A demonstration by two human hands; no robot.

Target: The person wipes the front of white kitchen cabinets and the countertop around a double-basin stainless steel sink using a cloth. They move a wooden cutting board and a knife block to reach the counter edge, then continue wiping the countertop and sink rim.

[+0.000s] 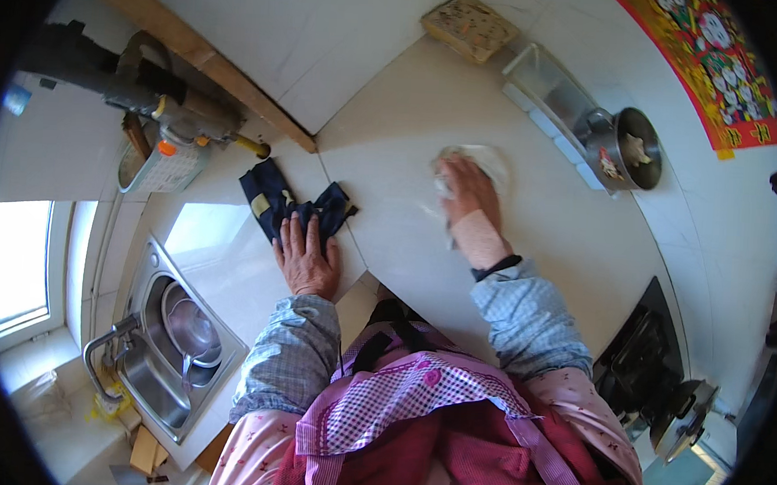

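Here the right hand (468,191) presses flat-fingered on a white cloth (489,163) at one o'clock on the countertop (573,243); the left hand (304,257), fingers spread, pins a dark blue cloth (272,197) at eleven o'clock; a wide sweep could knock the steel pot (635,150) at two o'clock, and the leaning hand may slip.

L hand (307,260) on dark cloth (278,200), R hand (468,190) on white cloth (489,163)

A red poster (710,62) with yellow and white figures is hung on the right wall. A square patterned beige box (470,25) is set at the countertop's far end, by the wall.
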